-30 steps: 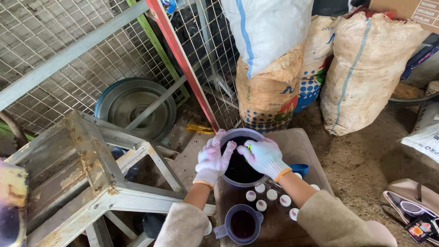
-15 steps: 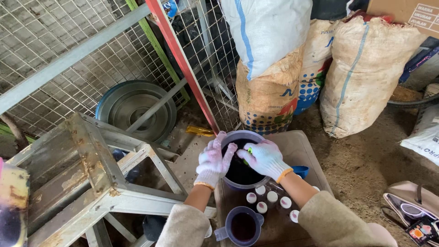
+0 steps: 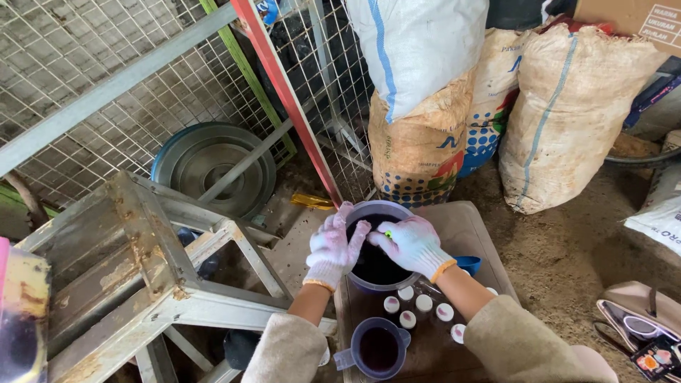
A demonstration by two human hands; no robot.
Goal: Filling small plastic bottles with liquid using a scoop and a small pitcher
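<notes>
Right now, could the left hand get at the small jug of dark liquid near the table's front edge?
Probably yes. The left hand grips the big tub's rim; the small jug stands uncovered just below that forearm, with only small white caps to its right.

Count: two gloved hands [image 3: 333, 248], one dark-filled bucket [image 3: 376, 248], one jug [image 3: 377, 347], six small white cups [image 3: 424, 303], three sacks [image 3: 567, 106].

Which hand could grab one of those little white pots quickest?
Probably the right hand. The little white pots sit just below its wrist, on that side of the board. The left hand grips the rim of the bucket of dark liquid, farther from most pots.
</notes>
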